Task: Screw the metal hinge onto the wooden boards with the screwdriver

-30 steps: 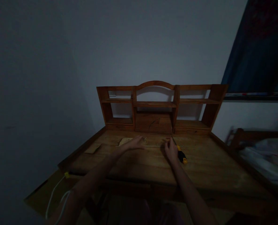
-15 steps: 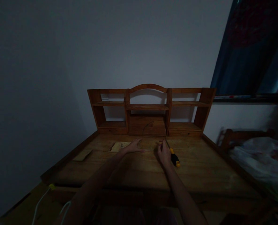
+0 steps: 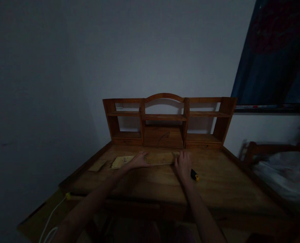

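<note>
The room is dim. A long flat wooden board lies across the back of a wooden desk. My left hand rests on the board near its middle, fingers stretched out flat. My right hand sits at the board's right end with its fingers curled over the board's edge. Just right of that hand a screwdriver with a yellow and black handle lies on the desk, partly hidden by the hand.
A wooden shelf unit stands at the desk's back against the wall. A small flat wood piece lies at the left. A white cable hangs off the front left corner. A bed with pale bedding is at right.
The board now lies more fully in view between my hands. My right hand has moved over the screwdriver's shaft, hiding more of it. The camera shifted slightly.
</note>
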Action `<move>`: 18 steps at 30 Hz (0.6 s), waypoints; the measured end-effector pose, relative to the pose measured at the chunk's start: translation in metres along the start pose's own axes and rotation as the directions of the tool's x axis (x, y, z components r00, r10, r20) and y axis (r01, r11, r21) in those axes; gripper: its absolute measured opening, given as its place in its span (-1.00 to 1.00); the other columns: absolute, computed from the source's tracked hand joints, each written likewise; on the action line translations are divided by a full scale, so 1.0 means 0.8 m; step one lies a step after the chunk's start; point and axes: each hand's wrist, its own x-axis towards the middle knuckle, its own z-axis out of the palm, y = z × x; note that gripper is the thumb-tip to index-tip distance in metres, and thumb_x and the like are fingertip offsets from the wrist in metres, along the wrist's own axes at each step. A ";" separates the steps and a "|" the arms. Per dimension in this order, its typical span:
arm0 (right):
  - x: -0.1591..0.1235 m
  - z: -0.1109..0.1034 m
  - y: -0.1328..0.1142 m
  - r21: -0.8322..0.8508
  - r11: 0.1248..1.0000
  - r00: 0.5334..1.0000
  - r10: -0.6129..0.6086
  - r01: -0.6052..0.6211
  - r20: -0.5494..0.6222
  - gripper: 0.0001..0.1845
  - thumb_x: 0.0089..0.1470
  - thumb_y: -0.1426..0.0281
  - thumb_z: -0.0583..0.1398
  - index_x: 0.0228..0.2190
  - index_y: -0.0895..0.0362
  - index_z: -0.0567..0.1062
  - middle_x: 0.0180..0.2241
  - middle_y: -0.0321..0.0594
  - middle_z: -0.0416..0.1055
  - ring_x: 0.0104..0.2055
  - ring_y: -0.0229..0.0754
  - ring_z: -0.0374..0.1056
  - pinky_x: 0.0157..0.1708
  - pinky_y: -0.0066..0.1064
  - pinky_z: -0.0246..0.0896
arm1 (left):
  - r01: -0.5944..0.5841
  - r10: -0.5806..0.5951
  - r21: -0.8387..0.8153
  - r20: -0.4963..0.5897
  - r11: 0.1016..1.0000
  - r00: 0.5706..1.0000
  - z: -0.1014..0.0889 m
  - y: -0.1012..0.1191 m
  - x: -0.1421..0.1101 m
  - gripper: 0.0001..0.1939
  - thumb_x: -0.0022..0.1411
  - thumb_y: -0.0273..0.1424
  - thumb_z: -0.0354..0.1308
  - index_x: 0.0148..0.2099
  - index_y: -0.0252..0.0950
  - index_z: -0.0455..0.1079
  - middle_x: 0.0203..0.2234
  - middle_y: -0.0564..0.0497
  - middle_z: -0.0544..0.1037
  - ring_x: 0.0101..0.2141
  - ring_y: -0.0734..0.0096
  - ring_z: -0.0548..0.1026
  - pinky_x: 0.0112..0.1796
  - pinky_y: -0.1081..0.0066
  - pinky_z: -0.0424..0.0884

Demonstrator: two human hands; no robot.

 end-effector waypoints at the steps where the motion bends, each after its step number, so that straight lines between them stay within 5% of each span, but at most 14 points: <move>1: -0.004 -0.003 0.002 -0.033 0.999 1.000 0.028 -0.028 -0.001 -0.57 0.21 0.37 0.02 0.03 0.36 0.34 -0.01 0.24 0.32 0.07 0.19 0.19 0.03 -0.06 0.05 | 0.004 -0.004 0.014 -0.010 1.000 1.000 -0.008 -0.005 -0.008 0.04 -0.20 0.17 0.32 0.23 -0.33 0.28 0.13 -0.25 0.34 0.15 -0.13 0.29 0.16 0.07 0.20; 6: -0.029 -0.013 0.013 -0.115 0.993 0.995 0.036 -0.026 0.091 -0.55 0.28 0.18 -0.03 -0.28 0.26 0.49 -0.29 0.14 0.44 -0.14 0.13 0.35 -0.14 -0.14 0.17 | 0.017 -0.012 0.081 -0.058 0.997 0.998 -0.045 -0.027 -0.053 0.02 -0.18 0.15 0.33 0.23 -0.33 0.28 0.11 -0.26 0.36 0.14 -0.13 0.29 0.15 0.08 0.22; 13: -0.038 -0.010 0.011 -0.125 0.983 0.964 -0.102 0.136 0.245 -0.53 0.31 0.11 -0.04 -0.19 0.19 0.49 -0.36 0.04 0.50 -0.26 0.01 0.46 -0.36 -0.34 0.21 | -0.019 0.037 0.130 -0.137 0.991 0.990 -0.107 -0.051 -0.120 -0.05 -0.14 0.08 0.36 0.23 -0.30 0.29 0.08 -0.23 0.37 0.09 -0.05 0.34 0.11 0.12 0.29; 18: -0.039 -0.004 0.018 -0.140 0.973 0.945 -0.134 0.182 0.297 -0.58 0.26 0.07 0.05 -0.16 0.15 0.47 -0.32 -0.01 0.52 -0.28 0.01 0.49 -0.38 -0.35 0.22 | 0.046 0.003 0.226 -0.212 0.973 0.977 -0.177 -0.106 -0.172 0.01 -0.08 0.08 0.31 0.32 -0.31 0.14 0.11 -0.24 0.34 0.11 -0.06 0.31 0.10 0.10 0.27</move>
